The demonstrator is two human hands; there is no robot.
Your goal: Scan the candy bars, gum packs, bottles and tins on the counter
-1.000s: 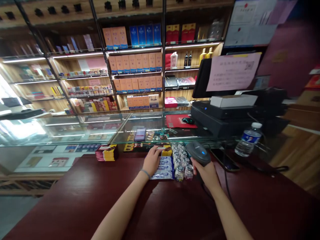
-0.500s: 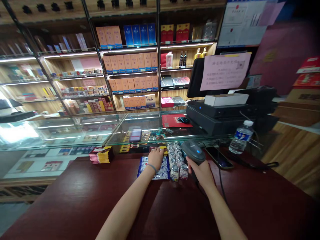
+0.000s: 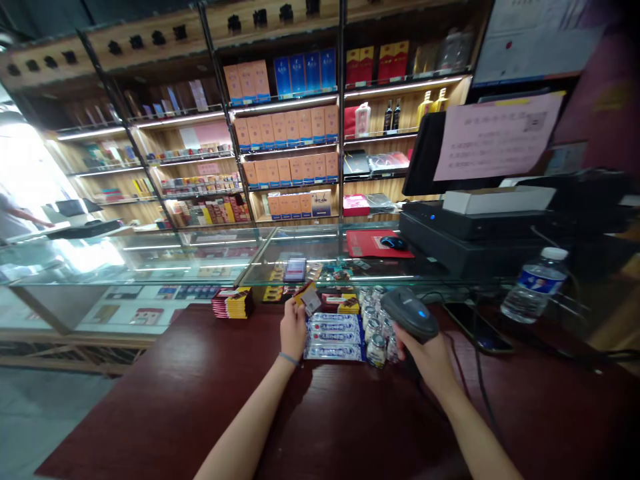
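My left hand (image 3: pixel 293 330) grips a small flat yellow-and-brown packet (image 3: pixel 309 299), tilted up with a pale printed face towards me. It is above the left end of a row of blue-and-white wrapped bars (image 3: pixel 334 337). My right hand (image 3: pixel 433 360) is wrapped round a dark barcode scanner (image 3: pixel 411 313) with a blue light on top, its head pointing left. Under and beside the scanner stand small lidded glass jars (image 3: pixel 376 351), partly hidden by it. Behind the bars lie more yellow-and-maroon packets (image 3: pixel 349 304). To the left rests a neat stack of maroon-and-yellow packets (image 3: pixel 232 303).
A glass display case (image 3: pixel 320 250) borders the back of the dark red counter (image 3: pixel 200 393). On the right are a phone (image 3: pixel 479 327), cables and a water bottle (image 3: pixel 534 285). A monitor (image 3: pixel 425 153) stands behind. Another person's arm (image 3: pixel 27 217) shows at far left.
My left hand has lifted a packet from behind the blue-and-white bars and moved left, uncovering the bars. My right hand still holds the scanner. The view has turned slightly left.
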